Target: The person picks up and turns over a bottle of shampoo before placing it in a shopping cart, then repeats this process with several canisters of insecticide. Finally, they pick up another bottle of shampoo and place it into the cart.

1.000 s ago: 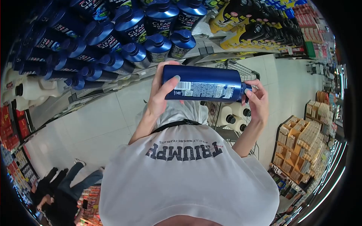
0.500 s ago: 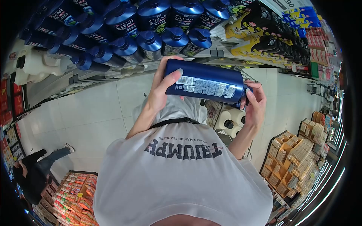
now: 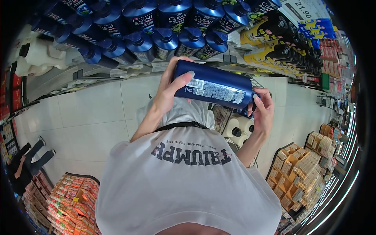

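A dark blue pump shampoo bottle lies sideways in front of my chest, its back label with barcode and small print facing me. My left hand is closed around its base end, thumb on the label side. At the other end, my right hand grips the shoulder and neck, with the pump mostly hidden by the fingers. Beyond it, rows of similar blue CLEAR pump bottles stand on the shelf.
Yellow-and-black bottles and a price tag are on the shelf at right. Below my right hand, a wire cart holds white jugs. Behind me are an orange-red box display, wooden racks and a person.
The shelf bottles have shifted slightly right in view. The person behind has moved towards the left edge. Both hands keep the same hold on the bottle, which has barely moved.
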`<state>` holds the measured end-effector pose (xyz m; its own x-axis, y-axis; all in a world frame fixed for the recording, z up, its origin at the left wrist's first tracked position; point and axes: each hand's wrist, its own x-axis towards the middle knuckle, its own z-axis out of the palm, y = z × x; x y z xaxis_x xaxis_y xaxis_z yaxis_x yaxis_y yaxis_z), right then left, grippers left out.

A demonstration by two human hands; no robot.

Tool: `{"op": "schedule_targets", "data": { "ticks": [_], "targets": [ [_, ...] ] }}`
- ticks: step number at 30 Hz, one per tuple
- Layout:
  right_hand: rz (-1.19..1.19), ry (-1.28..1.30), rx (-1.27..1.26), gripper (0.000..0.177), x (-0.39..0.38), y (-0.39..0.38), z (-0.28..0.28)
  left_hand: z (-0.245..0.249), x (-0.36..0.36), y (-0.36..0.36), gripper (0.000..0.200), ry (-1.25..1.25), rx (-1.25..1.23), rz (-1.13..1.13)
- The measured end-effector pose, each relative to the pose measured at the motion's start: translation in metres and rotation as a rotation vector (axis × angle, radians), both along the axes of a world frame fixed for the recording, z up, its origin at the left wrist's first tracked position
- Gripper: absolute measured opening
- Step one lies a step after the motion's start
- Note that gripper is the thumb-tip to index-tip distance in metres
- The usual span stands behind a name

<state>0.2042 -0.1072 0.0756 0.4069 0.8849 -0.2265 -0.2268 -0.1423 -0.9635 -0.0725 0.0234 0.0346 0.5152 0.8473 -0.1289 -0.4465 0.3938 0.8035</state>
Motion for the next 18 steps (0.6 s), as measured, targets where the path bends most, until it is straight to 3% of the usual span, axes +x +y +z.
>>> {"op": "schedule_targets", "data": {
  "ticks": [6, 10, 11, 13, 16, 18],
  "targets": [
    [0.225, 0.059, -0.156, 0.023, 0.010, 0.003, -0.014, 0.006, -0.010, 0.005, 0.059, 0.026, 0.078, 0.047],
    [0.457, 0.249, -0.125, 0.035, 0.010, 0.002, -0.034, 0.000, -0.009, 0.013, 0.075, 0.007, 0.256, 0.123],
    [0.475, 0.306, -0.145, 0.044, 0.006, 0.002, -0.038, 0.001, -0.010, 0.013, 0.080, 0.002, 0.278, 0.116],
    [0.584, 0.246, -0.186, 0.053, 0.002, 0.002, -0.049, 0.018, -0.011, 0.012, 0.090, -0.013, 0.321, 0.101],
    [0.754, 0.146, -0.282, 0.052, -0.004, 0.006, -0.076, 0.032, -0.008, 0.013, 0.100, 0.012, 0.527, 0.031],
    [0.757, 0.072, -0.314, 0.051, -0.018, 0.011, -0.087, 0.048, -0.007, 0.021, 0.111, 0.139, 0.873, -0.051]
  ]
}}
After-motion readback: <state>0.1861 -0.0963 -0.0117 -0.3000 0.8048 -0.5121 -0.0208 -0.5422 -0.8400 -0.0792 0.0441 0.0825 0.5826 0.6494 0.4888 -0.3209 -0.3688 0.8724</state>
